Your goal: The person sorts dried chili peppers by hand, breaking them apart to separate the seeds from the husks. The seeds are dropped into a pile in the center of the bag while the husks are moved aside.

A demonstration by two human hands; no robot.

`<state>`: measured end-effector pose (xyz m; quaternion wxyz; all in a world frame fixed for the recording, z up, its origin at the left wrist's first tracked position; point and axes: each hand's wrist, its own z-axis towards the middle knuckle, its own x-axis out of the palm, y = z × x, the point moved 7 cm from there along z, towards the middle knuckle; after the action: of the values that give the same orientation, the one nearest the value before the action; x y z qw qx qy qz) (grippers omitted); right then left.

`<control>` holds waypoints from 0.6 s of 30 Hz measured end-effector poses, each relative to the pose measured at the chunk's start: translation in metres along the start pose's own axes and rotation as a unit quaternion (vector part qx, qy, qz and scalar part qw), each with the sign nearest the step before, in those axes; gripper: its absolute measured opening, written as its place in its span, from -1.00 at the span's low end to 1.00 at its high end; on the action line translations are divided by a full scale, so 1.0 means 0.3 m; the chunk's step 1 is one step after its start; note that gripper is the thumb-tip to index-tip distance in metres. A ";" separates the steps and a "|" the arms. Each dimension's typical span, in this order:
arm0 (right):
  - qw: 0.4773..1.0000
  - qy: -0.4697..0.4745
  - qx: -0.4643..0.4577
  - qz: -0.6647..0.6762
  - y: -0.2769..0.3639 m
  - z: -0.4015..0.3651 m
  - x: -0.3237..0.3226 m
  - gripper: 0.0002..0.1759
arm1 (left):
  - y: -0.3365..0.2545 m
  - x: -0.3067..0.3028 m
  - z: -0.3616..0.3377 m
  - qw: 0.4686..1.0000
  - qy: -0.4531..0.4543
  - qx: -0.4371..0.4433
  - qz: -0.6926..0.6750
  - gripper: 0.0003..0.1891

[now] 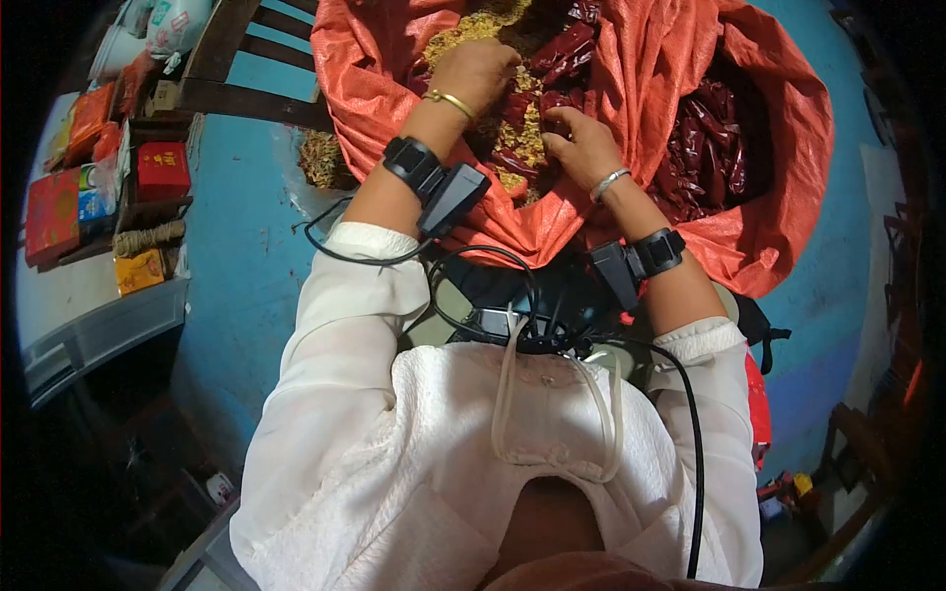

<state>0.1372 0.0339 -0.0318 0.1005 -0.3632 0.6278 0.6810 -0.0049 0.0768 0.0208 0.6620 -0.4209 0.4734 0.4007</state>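
Note:
An orange-red woven sack (365,69) lies open at the top centre, with dark red dried chillies (567,59) and yellow seed-like bits (519,128) inside. My left hand (475,77), a gold bangle at its wrist, reaches over the yellow bits with curled fingers; what is under them is hidden. To the right, my right hand (583,148), with a silver bangle, hangs over the sack's contents, thumb and forefinger slightly apart and nothing visible between them. Beside it, a second orange-red opening (803,128) holds more dark red chillies (711,143).
A dark wooden slatted chair (210,59) stands at the upper left. Below it, a clear plastic bag (320,163) holds brownish dried pieces. Further left are a red box (163,169), a roll of twine (148,238) and coloured packets (140,271). The floor (236,295) is blue.

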 end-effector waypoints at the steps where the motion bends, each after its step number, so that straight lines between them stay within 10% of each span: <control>1: 1.000 0.000 0.002 -0.003 -0.003 -0.002 -0.002 -0.59 | -0.018 0.021 0.011 1.000 0.020 0.018 0.006 -0.83; 18: 1.000 -0.005 -0.005 0.017 -0.003 0.000 -0.001 -0.58 | 0.084 0.038 0.015 0.996 0.031 -0.076 0.034 -0.84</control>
<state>0.1378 0.0342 -0.0325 0.0905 -0.3498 0.6298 0.6876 -0.0242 0.0908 0.0063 0.5988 -0.4662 0.4758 0.4446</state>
